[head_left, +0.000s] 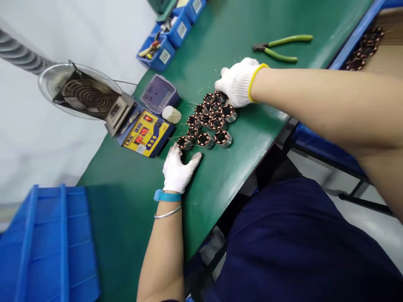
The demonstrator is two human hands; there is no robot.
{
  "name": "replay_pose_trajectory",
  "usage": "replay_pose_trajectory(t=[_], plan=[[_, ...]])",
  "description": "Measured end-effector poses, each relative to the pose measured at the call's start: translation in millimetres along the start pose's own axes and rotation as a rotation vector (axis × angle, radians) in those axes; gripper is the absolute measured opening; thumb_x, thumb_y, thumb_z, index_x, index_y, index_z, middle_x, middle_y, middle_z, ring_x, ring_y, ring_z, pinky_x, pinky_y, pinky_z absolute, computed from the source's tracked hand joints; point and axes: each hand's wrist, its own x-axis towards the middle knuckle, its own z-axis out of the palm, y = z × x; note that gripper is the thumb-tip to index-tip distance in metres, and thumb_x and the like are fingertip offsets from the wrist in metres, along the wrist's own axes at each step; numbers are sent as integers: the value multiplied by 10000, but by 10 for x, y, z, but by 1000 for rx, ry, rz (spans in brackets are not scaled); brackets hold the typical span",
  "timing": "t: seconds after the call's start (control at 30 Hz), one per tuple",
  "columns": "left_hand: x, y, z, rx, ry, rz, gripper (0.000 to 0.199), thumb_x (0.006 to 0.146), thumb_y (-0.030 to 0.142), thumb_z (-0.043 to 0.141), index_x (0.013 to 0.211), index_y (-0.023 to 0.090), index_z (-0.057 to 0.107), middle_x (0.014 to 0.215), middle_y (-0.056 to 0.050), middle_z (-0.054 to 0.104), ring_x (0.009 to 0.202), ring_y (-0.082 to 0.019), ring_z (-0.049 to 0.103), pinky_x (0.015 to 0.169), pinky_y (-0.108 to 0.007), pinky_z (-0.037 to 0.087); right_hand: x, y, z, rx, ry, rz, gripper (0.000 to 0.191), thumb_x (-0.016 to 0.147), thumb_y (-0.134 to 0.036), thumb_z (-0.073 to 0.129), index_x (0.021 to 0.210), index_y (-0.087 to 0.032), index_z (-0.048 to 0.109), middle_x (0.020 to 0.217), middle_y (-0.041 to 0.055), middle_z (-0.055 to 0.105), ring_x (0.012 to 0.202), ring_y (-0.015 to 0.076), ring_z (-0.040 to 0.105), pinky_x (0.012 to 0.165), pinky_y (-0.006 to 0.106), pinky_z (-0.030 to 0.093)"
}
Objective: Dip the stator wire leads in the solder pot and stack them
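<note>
Green table (126, 180) bears a cluster of copper-wound cores (217, 123), located between both gloved hands. Right hand (241, 82): fingers bent at the cluster's far end, grip cannot be determined. Left hand (176, 171): thumb spread from fingers, fingertips at the near end.

Wears a white glove (244, 77) with a ribbed wrist and yellow edge (256, 80) on the right hand (236, 84). Matches it with a white glove (176, 178), greyish at the thumb tip, on the left hand (179, 167). Adds a bright blue wristband (170, 196), a thin silvery bangle (169, 214) and navy clothing (292, 247).
</note>
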Motion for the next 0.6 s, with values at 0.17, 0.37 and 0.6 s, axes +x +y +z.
replay_pose_trajectory(t=[0.17, 0.37, 0.6], plan=[[-159, 81, -25, 13, -3, -84, 753, 803, 583, 655, 1432, 209, 478, 1487, -96, 489, 1396, -290, 421, 1205, -429, 283, -134, 11, -16, -161, 7, -110, 345, 756, -244, 409, 816, 85, 493, 1067, 24, 548, 1210, 391, 461, 798, 586, 379], [-370, 129, -37, 17, 8, -157, 819, 810, 623, 632, 1443, 132, 466, 1511, -144, 454, 1399, -287, 422, 1205, -400, 287, -183, 165, 80, -171, 74, -152, 466, 758, -355, 418, 579, 29, 224, 659, -82, 216, 1142, 310, 526, 782, 489, 441], [-449, 138, -44, 15, 13, -197, 800, 827, 621, 619, 1447, 141, 461, 1510, -141, 457, 1405, -282, 417, 1205, -384, 289, -127, 220, 177, -139, 149, -173, 450, 783, -378, 454, 682, 52, 369, 907, -44, 498, 1147, 265, 528, 834, 453, 444]])
